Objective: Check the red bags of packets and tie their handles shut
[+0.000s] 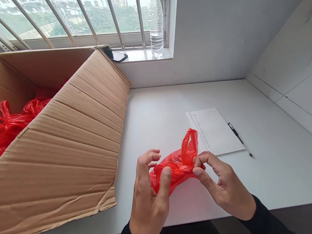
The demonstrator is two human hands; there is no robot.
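Observation:
A thin red plastic bag (178, 168) with a loop handle standing up is in front of me, low over the white tabletop. Thumb and forefinger of my right hand (222, 179) are closed in a pinch on the bag's right side, near the base of the loop. At the bag's left end my left hand (152, 199) is cupped, its fingers apart and the thumb lying over the red plastic. What is inside the bag cannot be made out.
A large open cardboard box (69, 145) on the left holds more red plastic bags (18, 122). To the right, a notebook (215, 131) and a pen (239, 137) lie on the white table (285, 176). A water bottle (155, 21) and a phone (119, 56) rest on the windowsill.

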